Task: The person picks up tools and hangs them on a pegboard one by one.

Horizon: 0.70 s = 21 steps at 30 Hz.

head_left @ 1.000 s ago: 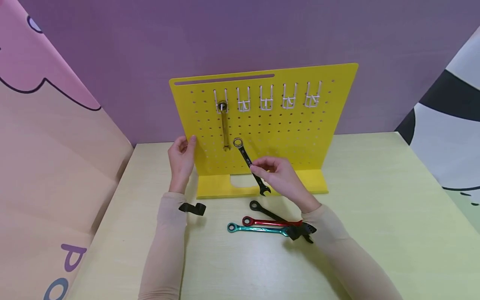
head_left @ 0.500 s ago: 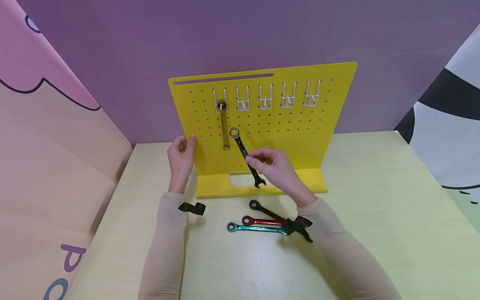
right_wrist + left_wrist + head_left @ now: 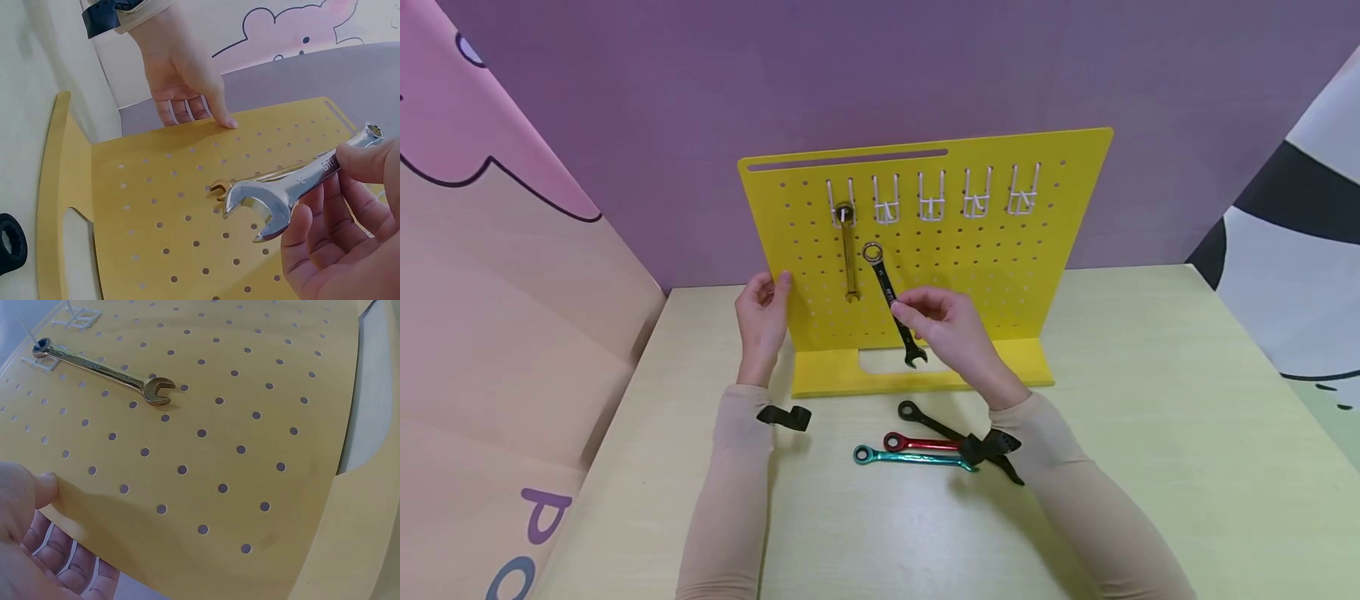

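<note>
My right hand (image 3: 951, 329) pinches a dark, shiny combination wrench (image 3: 889, 292) by the middle of its shank, in front of the yellow pegboard (image 3: 820, 317). Its ring end points up and left; the open end (image 3: 265, 206) looks silvery in the right wrist view. At the board's left edge, my left hand (image 3: 762, 321) has its thumb on the front face and its fingers behind. A gold wrench (image 3: 850, 254) hangs by its ring end from the leftmost white wire hook (image 3: 842, 218), and in the left wrist view this gold wrench (image 3: 103, 370) slants across the holes.
Several more white hooks (image 3: 932, 208) line the board's upper part. On the table in front lie a black wrench (image 3: 936, 423), a red wrench (image 3: 917, 443) and a teal wrench (image 3: 910, 457), partly covered by a black strap (image 3: 981, 448) at the right wrist. A purple wall stands behind.
My right hand has raised the dark wrench a little, moving slightly left, and the wrench stands more upright. The left hand stays at the board's edge.
</note>
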{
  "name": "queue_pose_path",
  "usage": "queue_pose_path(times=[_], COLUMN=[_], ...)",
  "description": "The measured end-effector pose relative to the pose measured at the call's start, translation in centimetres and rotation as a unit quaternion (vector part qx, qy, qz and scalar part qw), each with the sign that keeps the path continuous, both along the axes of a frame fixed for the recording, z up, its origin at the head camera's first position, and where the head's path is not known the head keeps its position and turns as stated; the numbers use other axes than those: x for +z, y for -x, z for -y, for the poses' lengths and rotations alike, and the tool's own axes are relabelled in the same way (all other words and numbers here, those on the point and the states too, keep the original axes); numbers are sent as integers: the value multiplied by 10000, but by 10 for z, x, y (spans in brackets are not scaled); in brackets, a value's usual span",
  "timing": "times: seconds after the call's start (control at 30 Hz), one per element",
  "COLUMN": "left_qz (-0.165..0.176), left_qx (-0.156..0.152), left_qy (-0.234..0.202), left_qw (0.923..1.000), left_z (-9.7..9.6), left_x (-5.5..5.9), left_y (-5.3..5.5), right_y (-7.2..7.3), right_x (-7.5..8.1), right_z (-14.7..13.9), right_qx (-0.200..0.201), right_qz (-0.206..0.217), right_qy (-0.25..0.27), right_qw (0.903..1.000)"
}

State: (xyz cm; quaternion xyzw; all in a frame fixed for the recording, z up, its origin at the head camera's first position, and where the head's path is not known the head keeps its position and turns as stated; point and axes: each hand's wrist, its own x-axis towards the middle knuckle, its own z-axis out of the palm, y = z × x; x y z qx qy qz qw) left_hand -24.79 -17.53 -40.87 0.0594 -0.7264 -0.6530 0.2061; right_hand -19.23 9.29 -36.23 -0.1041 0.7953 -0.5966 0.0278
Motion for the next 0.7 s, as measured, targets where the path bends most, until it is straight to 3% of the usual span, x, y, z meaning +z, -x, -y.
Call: queue_pose_path(times=[0.53, 0.7], left_qz=[-24, -50], left_qx=[7, -21], left_qy=[-15, -12], left_qw=[10000, 10000], left_z=[0, 0], left_x=[-2, -1], left_y=[-1, -1], right_y=[7, 8], right_x=[6, 9], right_z=[4, 4], right_qx=[-388, -439], right_qz=[201, 191], right_qy=[1020, 1116], right_qw=[9938, 9926])
